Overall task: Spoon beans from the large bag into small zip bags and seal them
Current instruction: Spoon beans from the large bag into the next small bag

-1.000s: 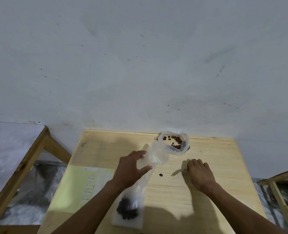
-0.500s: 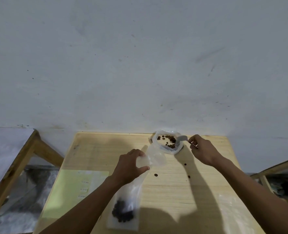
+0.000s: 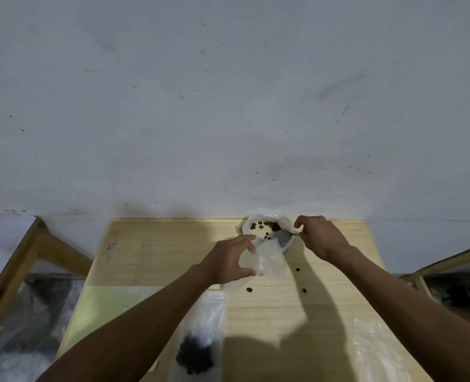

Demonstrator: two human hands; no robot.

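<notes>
Clear small zip bag (image 3: 266, 261) is lying at the table's (image 3: 151, 244) centre, the left hand (image 3: 229, 259) pinching its mouth; right hand (image 3: 320, 237) is gripping a spoon (image 3: 282, 238) inside the large bag (image 3: 264, 226) at twelve o'clock.

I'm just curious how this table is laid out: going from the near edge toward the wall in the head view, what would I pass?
Pile of beans in the zip bag → loose bean → left hand holding the bag's mouth → spoon → large bag by the wall.
</notes>
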